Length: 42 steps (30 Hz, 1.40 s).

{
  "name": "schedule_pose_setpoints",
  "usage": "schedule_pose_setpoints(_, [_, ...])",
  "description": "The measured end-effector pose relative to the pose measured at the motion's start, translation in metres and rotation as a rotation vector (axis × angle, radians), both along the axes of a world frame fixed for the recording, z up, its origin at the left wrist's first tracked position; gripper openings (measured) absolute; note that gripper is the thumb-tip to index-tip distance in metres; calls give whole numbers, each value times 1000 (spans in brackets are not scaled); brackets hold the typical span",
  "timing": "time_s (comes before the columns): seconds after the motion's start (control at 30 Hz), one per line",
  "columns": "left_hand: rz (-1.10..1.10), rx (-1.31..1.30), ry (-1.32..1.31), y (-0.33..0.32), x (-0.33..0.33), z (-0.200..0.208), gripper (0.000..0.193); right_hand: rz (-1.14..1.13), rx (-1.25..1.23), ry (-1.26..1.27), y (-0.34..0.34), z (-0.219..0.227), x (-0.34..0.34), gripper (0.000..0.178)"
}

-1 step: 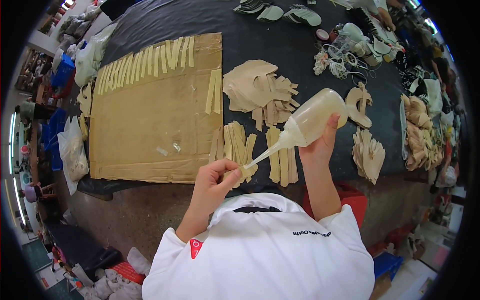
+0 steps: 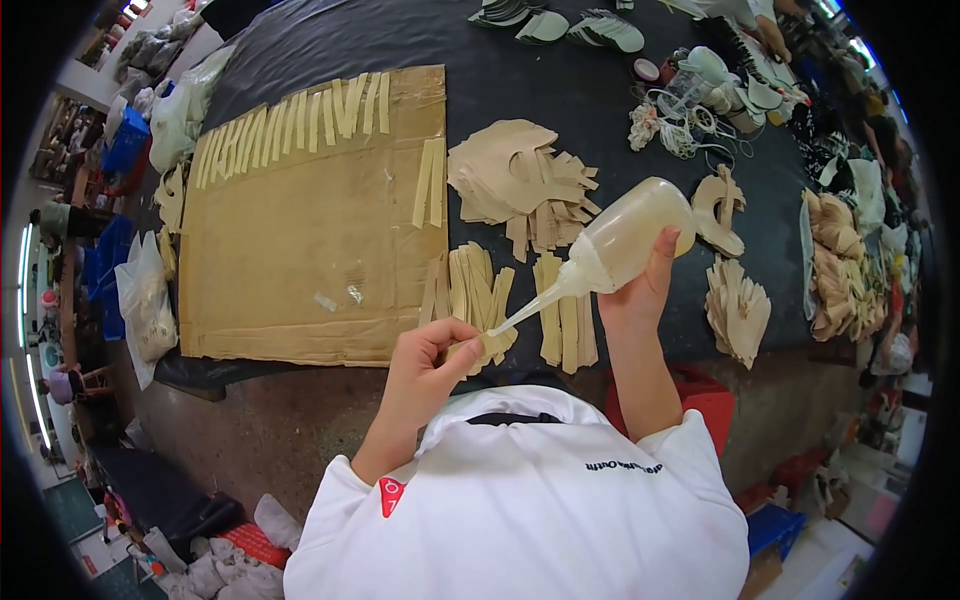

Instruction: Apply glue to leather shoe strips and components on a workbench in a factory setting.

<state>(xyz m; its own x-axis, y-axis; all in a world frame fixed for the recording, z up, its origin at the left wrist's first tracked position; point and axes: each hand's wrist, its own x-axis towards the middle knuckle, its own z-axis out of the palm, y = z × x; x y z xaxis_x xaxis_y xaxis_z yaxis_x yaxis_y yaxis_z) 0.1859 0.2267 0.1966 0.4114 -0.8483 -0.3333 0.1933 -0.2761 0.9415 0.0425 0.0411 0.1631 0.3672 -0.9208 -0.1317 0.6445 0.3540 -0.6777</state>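
Note:
My right hand (image 2: pixel 645 285) is wrapped around a translucent squeeze bottle (image 2: pixel 632 232) that holds a cloudy, pale content. The bottle is tilted, and its long thin nozzle (image 2: pixel 530 308) slopes down to the left. Close to the nozzle tip, my left hand (image 2: pixel 435 362) pinches a small beige strip (image 2: pixel 488 345), mostly covered by the fingers. Whether the tip touches the strip, I cannot tell. Just beyond my hands lie a bundle of pale strips (image 2: pixel 474 285) and a second bundle of strips (image 2: pixel 568 325).
Left of my hands a cardboard sheet (image 2: pixel 290 260) carries a row of pale strips (image 2: pixel 290 125) along its far edge. Beyond the bottle sits a pile of beige cut pieces (image 2: pixel 510 175). Farther right are a fanned stack (image 2: pixel 737 312) and tangled cords (image 2: pixel 690 125). Dark sheeting (image 2: pixel 390 35) covers the table.

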Motion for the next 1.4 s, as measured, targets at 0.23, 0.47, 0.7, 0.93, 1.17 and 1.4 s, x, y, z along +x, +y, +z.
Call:
schedule_pose_setpoints(0.23, [-6,-27,81,9,16,4,9,-46,33,19,11,-2,15,61])
schedule_pose_setpoints(0.47, [26,-55,98,11,25,6,8,21,-10,22,17,7,18,63])
schedule_pose_setpoints(0.7, [-10,-44,62,14,29,10,7,-34,2,11,15,9,29,64])
schedule_pose_setpoints(0.93, [18,-65,77,15,31,9,7,2,-9,-21,21,8,22,65])
schedule_pose_setpoints(1.17, [15,-82,66,15,30,12,7,-1,16,10,21,6,21,64])
schedule_pose_setpoints(1.4, [28,-108,120,18,39,0,7,116,154,-28,27,-2,3,62])
